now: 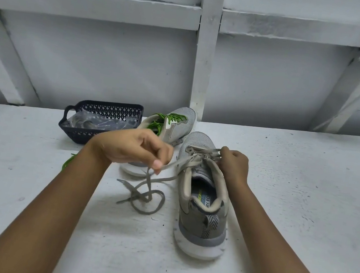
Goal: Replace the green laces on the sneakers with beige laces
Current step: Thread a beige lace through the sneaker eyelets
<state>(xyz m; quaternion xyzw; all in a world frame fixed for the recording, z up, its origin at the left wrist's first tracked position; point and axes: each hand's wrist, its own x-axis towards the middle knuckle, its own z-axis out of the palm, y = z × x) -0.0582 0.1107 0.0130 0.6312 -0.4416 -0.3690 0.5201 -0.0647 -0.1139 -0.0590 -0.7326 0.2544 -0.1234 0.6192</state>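
Trouble first, from the head view: the beige lace (146, 197) lies in a loose, loopy tangle on the counter (304, 200), and a hard pull could turn that tangle into a knot. The left hand (133, 148) pinches the lace between thumb and finger, above the tangle. The right hand (234, 164) is curled round the lace at the top holes of the near sneaker (202, 209). If one hand pulls too much, one end may get short or slip out of its hole.

The far sneaker (171, 124) still has its green laces (165, 119). A loose green lace (67, 162) peeks out beside the left arm.

The beige lace is flat and soft like a ribbon. The sneakers are grey mesh cloth with thick white soles. The dark basket (77, 133) is hard plastic full of little holes, and it holds a crinkly clear bag (97, 122). The counter is white, flat and speckled.
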